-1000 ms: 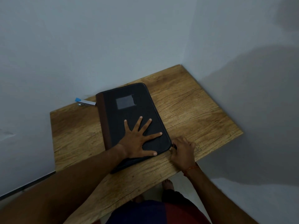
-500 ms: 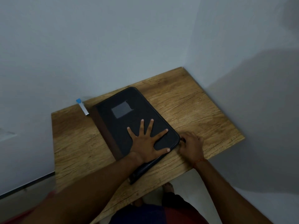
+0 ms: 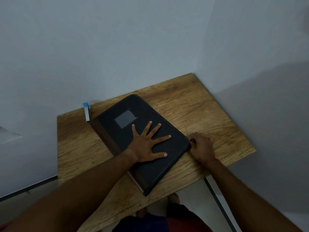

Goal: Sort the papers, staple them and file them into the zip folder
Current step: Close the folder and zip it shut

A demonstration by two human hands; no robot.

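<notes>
A black zip folder (image 3: 133, 111) with a brown spine and a grey label patch lies closed and turned at an angle on the wooden table (image 3: 200, 111). My left hand (image 3: 147, 144) presses flat on its cover with fingers spread. My right hand (image 3: 201, 146) sits at the folder's right corner, fingers curled, pinching what looks like the zip pull. A small white and blue stapler (image 3: 87, 112) lies by the folder's far left corner, near the wall. No loose papers are visible.
The table stands in a corner between two pale walls, which run along its far and right sides. Below the near edge I see my feet and the floor. A dark table leg (image 3: 217, 198) runs down at the right.
The folder has rotated clockwise under my left hand. My right hand has moved along the folder's edge to the right corner. The stapler has turned to point away from me.
</notes>
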